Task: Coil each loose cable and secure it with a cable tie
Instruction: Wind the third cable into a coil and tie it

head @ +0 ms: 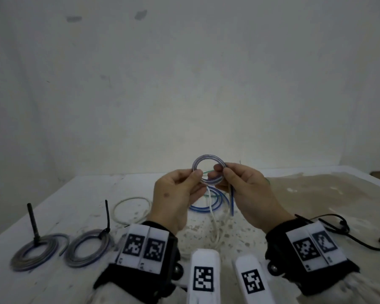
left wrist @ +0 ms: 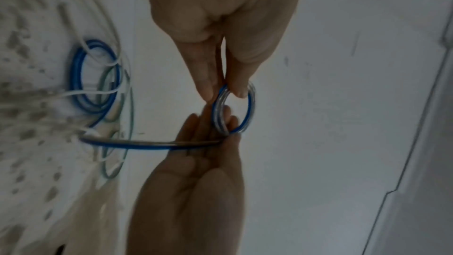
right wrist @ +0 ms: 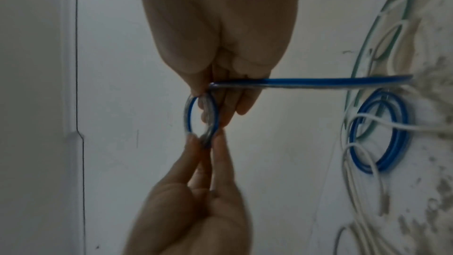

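Note:
A small coil of blue-and-clear cable (head: 207,156) is held upright above the table between both hands. My left hand (head: 195,175) pinches its left side with thumb and fingers. At the opposite side my right hand (head: 221,170) pinches the coil, and the loose blue tail (head: 232,202) hangs from it toward the table. The left wrist view shows the coil (left wrist: 250,111) pinched by my left hand (left wrist: 224,92) from above, with the right hand (left wrist: 220,123) below. In the right wrist view the coil (right wrist: 187,117) sits under my right hand (right wrist: 208,92), and the tail (right wrist: 318,80) runs off right.
Two coils (head: 37,251) (head: 89,250) lie at the left, each with a black cable tie (head: 33,220) standing up. A white loop (head: 132,210), another blue coil (head: 208,208), white cable (head: 215,224) and green cable lie under the hands. A black cable (head: 360,238) lies at the right.

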